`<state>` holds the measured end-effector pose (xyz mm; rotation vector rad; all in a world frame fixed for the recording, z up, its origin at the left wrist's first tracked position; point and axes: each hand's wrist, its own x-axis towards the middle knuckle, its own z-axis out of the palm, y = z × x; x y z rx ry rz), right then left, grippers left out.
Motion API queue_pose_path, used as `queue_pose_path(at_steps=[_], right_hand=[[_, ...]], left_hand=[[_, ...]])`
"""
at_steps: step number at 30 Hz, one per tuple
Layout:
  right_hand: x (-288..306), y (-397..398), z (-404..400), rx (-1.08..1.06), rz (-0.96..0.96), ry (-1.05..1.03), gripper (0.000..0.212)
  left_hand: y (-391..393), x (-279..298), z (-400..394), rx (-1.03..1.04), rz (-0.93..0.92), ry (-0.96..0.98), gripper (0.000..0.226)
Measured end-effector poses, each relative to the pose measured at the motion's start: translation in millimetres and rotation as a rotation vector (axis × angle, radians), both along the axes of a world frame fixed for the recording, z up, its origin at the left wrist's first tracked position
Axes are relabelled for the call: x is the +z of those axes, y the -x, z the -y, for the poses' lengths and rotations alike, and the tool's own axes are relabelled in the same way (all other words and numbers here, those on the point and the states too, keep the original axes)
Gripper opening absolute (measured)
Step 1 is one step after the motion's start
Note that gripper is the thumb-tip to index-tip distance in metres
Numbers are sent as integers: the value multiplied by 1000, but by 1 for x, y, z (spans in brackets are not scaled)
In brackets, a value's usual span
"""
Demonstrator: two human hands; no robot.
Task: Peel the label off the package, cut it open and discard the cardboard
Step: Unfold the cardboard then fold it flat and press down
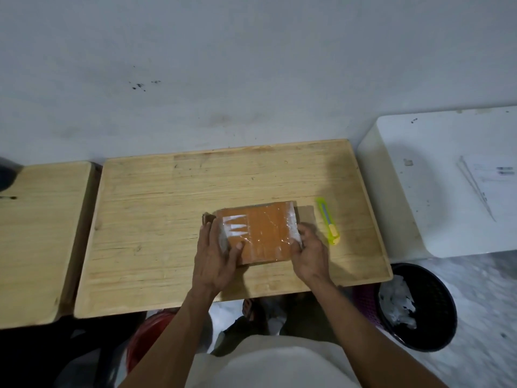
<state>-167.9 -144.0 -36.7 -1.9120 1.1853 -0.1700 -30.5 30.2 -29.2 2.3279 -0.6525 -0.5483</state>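
A brown cardboard package [263,233] wrapped in clear shiny tape lies on the wooden table [167,219], near its front middle. My left hand [216,259] grips its left end, thumb on top and fingers around the side. At the package's right front corner my right hand [307,250] holds on, fingers curled over the edge. A lime-green and yellow utility knife [328,221] lies flat on the table just right of the package, untouched. No label is plainly visible on the top face.
A black mesh waste bin [436,317] holding crumpled white paper stands on the floor at the table's front right. A white surface [419,191] with a printed sheet [492,180] sits to the right. A second wooden table [36,233] adjoins on the left. A wall rises behind.
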Motion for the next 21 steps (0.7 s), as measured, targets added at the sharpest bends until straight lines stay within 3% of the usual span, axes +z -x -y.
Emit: queue_pose_path(at_steps=[8,14,18,21], right_hand=[[16,0,2,-115,122,-156,32],[35,-7,13,-117,224,-185,29],[35,-22,32,-87,253,-226,58],[34,-39,46,-87,264,-283,62]], left_hand=[[-2,8,-14,-16,-25,73,74],[-3,32,7,199,-311,272,56],[-18,39,29,316,-327,320,49],[-30,43,47,379,-323,322,52]])
